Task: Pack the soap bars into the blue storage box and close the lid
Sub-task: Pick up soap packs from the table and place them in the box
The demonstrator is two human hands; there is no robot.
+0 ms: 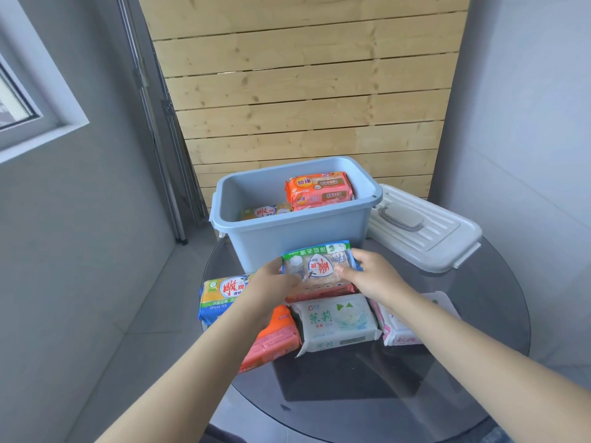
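Observation:
The blue storage box (287,231) stands open at the back of the round glass table (431,394). Inside it lie an orange soap pack (319,188) and a yellow one (265,212). In front of the box, my left hand (271,286) and my right hand (371,273) grip the two ends of a clear soap pack with green and blue edges (319,265). On the table lie a yellow-blue pack (220,297), an orange pack (275,340), a white jasmine pack (337,321) and a pink-white pack (396,334). The white lid (425,228) rests to the box's right.
A wooden slat panel (303,91) rises behind the table. Grey walls stand on both sides, with a window (19,103) at the left. A folded metal stand (166,148) leans by the left wall. The tiled floor (153,314) lies below.

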